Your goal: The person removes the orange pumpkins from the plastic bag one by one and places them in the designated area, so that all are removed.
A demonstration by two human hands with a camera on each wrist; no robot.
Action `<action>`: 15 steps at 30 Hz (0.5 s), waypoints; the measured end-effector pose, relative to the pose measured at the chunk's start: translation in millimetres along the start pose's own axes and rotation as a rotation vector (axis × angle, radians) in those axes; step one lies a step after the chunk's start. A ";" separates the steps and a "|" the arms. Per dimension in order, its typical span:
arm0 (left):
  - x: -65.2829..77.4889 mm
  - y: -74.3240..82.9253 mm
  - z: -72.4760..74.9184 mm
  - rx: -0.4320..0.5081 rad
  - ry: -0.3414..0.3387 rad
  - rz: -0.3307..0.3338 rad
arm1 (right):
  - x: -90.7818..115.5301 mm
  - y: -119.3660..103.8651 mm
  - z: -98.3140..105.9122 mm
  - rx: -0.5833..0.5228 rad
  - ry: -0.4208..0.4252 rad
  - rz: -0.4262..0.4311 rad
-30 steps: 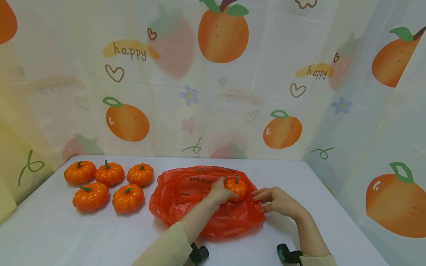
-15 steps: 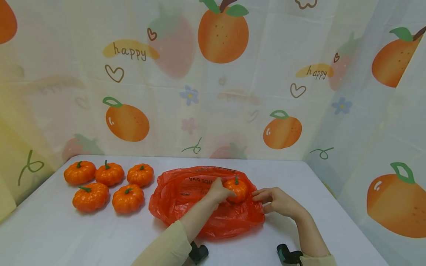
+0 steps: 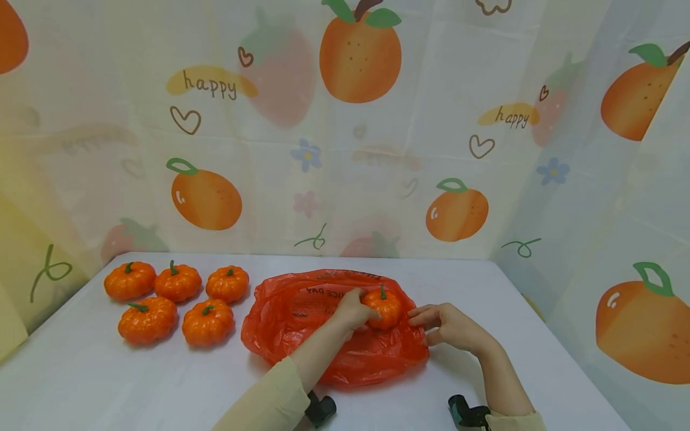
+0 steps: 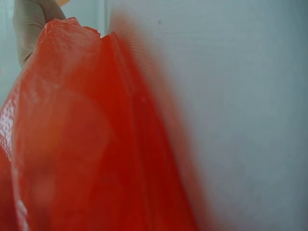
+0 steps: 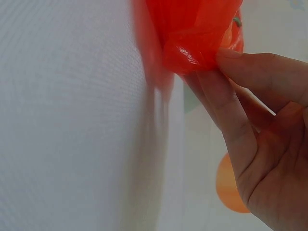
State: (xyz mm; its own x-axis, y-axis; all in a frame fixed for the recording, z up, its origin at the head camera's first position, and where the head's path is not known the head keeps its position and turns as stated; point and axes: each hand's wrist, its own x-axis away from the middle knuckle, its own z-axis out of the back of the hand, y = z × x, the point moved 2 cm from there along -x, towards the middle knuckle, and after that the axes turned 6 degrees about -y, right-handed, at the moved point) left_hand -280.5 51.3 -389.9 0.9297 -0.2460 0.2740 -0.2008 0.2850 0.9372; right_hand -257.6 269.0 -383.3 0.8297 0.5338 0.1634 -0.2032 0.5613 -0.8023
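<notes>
In the head view, a crinkled red plastic bag lies with its mouth spread open at the table's middle. An orange pumpkin with a green stem sits inside, toward the bag's right end. My left hand reaches into the bag and grips this pumpkin from its left side; some fingers are hidden behind it. At the bag's right edge, my right hand pinches the plastic between thumb and fingers, as the right wrist view of the bag shows. Red plastic covers much of the left wrist view.
Several more pumpkins stand in two rows on the white table, left of the bag; the nearest pumpkin is close to its left side. A fruit-printed curtain hangs behind the table and along both sides.
Almost nothing differs. The pumpkin in the bag has shifted very slightly left and down since one second ago, with my left hand still on it. My right hand has stayed in place.
</notes>
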 end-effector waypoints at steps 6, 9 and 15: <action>2.9 1.3 0.5 0.020 -0.008 0.003 | -0.1 0.4 -0.3 -0.016 0.000 -0.008; 4.4 0.5 1.4 0.027 -0.012 0.005 | 0.3 0.0 -0.5 -0.025 -0.001 -0.009; 7.4 -0.5 3.2 0.036 -0.016 -0.002 | 0.9 -1.8 -0.7 -0.008 -0.007 0.011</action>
State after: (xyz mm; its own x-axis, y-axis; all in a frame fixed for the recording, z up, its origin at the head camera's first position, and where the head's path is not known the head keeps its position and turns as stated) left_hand -274.5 46.4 -387.6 0.9251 -0.2617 0.2750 -0.2100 0.2509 0.9450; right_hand -256.1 268.1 -382.1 0.8240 0.5440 0.1583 -0.2083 0.5507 -0.8083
